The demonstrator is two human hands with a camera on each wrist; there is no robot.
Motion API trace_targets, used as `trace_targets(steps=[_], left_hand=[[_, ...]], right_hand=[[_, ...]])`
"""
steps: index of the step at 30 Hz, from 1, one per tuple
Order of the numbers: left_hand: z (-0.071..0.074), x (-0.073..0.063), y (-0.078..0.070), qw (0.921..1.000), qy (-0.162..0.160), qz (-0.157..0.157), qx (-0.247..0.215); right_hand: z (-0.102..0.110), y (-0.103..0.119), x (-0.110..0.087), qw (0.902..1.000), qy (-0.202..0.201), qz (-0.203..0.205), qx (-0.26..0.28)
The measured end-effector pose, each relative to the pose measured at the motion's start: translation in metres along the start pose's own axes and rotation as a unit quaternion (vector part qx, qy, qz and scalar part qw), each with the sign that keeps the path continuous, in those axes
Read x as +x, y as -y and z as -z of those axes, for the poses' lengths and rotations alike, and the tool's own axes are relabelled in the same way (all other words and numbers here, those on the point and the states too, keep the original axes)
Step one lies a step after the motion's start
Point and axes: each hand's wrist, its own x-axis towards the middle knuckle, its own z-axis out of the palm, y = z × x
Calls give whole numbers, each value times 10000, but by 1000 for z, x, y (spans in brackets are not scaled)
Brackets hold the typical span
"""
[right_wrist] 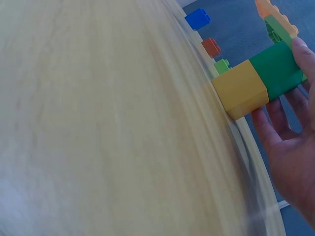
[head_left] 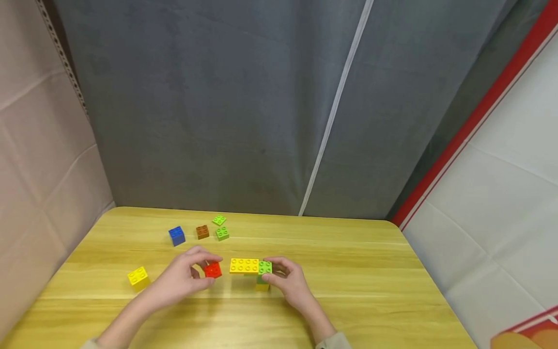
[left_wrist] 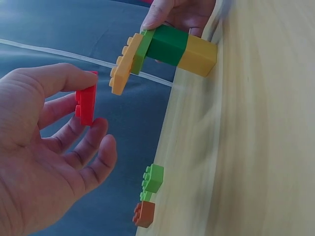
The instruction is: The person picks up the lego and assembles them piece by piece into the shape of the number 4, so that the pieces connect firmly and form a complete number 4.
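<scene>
My left hand pinches a red brick between thumb and fingers, held above the table just left of a stack of bricks. In the left wrist view the red brick is thin, its studs facing the palm. My right hand grips the stack near its top. That stack has a yellow brick at the bottom and a dark green brick over it. Light green pieces sit higher, one with its studs showing. A long yellow brick juts out leftward at the top.
Toward the back left of the wooden table lie a blue brick, a brown brick and two light green bricks, one thicker and one flatter. A yellow brick stands left of my left hand. Grey cloth hangs behind.
</scene>
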Motion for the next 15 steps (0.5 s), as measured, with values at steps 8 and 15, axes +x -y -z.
trace_targets(steps=[8, 15], left_hand=[[-4, 4, 4, 9997, 175, 160, -69], [-11, 8, 10, 9993, 232, 267, -74]], right_hand=[[0, -1, 0, 10000, -8, 6, -27], [-1, 1, 0, 10000, -4, 3, -3]])
